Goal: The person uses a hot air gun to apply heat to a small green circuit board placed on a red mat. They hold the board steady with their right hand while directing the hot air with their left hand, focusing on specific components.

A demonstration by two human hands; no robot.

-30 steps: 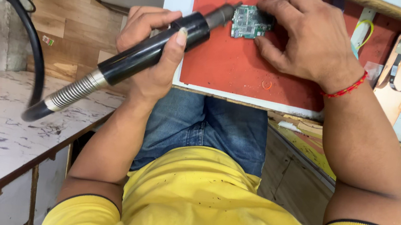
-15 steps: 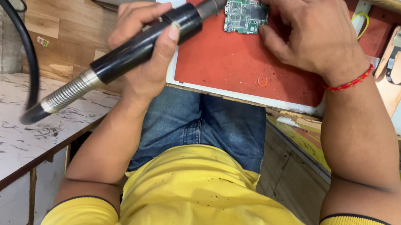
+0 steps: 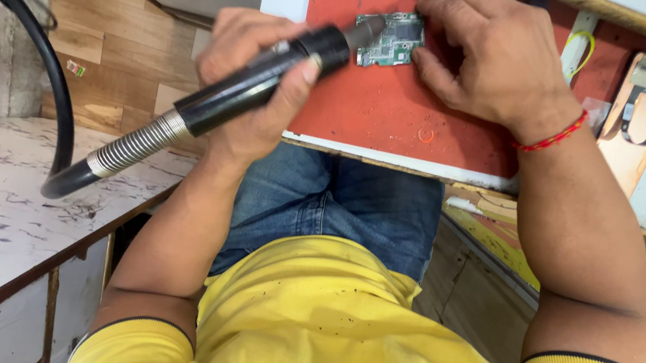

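Note:
My left hand (image 3: 256,89) grips a black hot-air handpiece (image 3: 261,85) with a metal spring collar and a thick black hose (image 3: 38,52) that loops off to the left. Its metal nozzle points at a small green circuit board (image 3: 394,40) lying on a red work mat (image 3: 380,107). My right hand (image 3: 499,56) rests on the mat with its fingers pressing the board's right and lower edges. A red thread bracelet (image 3: 552,137) circles that wrist.
A marble-patterned counter (image 3: 5,194) runs along the left. A wooden panel wall (image 3: 109,68) stands behind it. An opened phone body (image 3: 640,112) with cables lies at the right of the mat. My lap in blue jeans (image 3: 336,207) is below the bench edge.
The view has shifted slightly, so the mat and board sit a little higher and to the right in frame. The nozzle stays at the board's left edge; both hands keep their grips.

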